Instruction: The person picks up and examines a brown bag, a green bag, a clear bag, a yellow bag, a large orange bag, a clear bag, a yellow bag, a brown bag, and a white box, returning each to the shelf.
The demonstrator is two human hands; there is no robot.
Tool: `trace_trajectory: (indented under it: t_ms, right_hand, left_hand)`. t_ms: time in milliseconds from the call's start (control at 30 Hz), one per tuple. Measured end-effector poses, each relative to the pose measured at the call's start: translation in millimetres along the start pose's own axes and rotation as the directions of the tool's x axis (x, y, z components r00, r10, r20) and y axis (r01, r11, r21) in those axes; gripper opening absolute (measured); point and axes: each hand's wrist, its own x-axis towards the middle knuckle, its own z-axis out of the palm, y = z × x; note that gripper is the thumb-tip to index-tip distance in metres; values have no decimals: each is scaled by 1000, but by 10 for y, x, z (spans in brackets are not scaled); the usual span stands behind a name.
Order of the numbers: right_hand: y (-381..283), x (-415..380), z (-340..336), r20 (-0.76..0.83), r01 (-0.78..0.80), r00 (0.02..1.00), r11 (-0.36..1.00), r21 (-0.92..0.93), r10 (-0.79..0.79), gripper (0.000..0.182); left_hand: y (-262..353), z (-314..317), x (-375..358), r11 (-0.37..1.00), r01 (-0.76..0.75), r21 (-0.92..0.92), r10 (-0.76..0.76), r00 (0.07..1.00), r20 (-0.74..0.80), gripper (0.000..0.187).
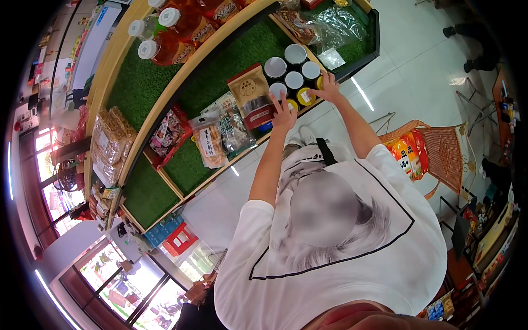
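Note:
A group of round jars stands together on the green-lined shelf, some with pale lids (293,80) and some with yellow lids (306,97). My left hand (284,114) reaches over the front left of this group, fingers stretched out by a yellow-lidded jar (292,104) and a pale-lidded one (278,89). On the right, my right hand (329,89) has its fingers spread at the front yellow-lidded jars, touching or nearly touching them. Left of my left hand lies a brown pouch (247,88) with a dark red lower part.
Clear bags of dried food (234,129) lie left of the pouch. Bottles of reddish drink (170,47) stand on the upper tier. A wooden rim (192,190) edges the shelf. Behind me on the right is a wicker chair (444,157) holding an orange-yellow package (408,154).

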Motion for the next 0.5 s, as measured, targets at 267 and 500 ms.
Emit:
trace_trajectory:
  t_ms: [267,500]
  right_hand:
    - [-34,-23,-83,56,-14,998,999,-31,16,130]
    - [-53,-23,-111,58,-20,998,998,-56,24,132]
  left_hand:
    - [26,-15,14,1000,23,16,-23,1000,16,82]
    - [56,-45,2,999,39,25,-39,999,28,83]
